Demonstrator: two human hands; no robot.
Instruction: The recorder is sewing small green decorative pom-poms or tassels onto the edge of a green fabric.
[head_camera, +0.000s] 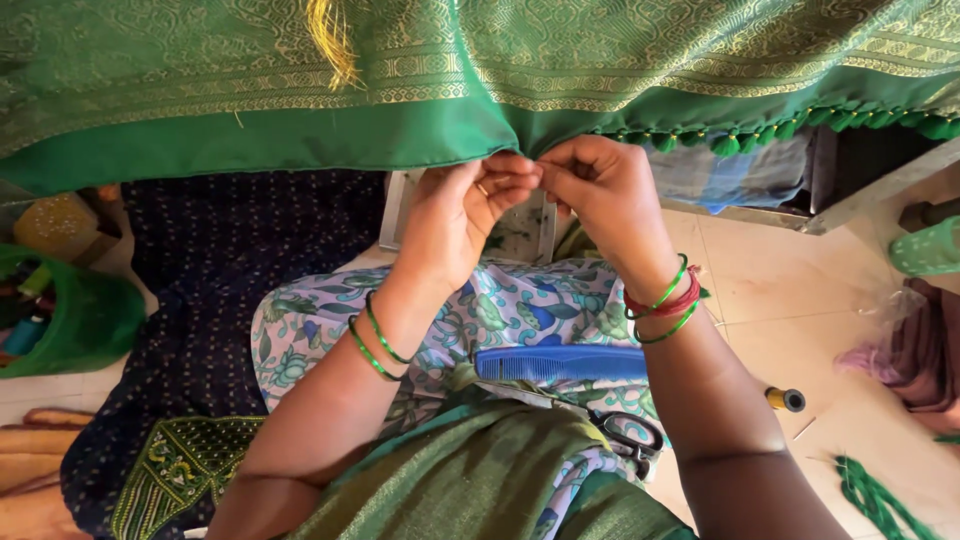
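- Two hands are met at one spot on the lower hem of the green cloth (300, 135), which is hung across the top of the view with its long axis running left to right.
- The hem lies directly above and just ahead of the fingers; the left hand (462, 215) and the right hand (600, 190) are equally near it, fingertips touching each other.
- The fingers of both hands are pinched together on the hem edge; whether a thread or knot is held between them cannot be told, since the tips are covered by one another.
- To the right of the pinch, a row of small green tassels (800, 128) is seen along the hem; to the left, the hem is plain.
- No worktop is seen: the lap is used instead, with a blue comb (560, 362) laid across it and scissors (630, 435) just below, both well beneath the hands.
- A tiled floor (790, 290) is shown at right, with green cord (880, 500) lying on it, and a green basket (85, 320) at far left.
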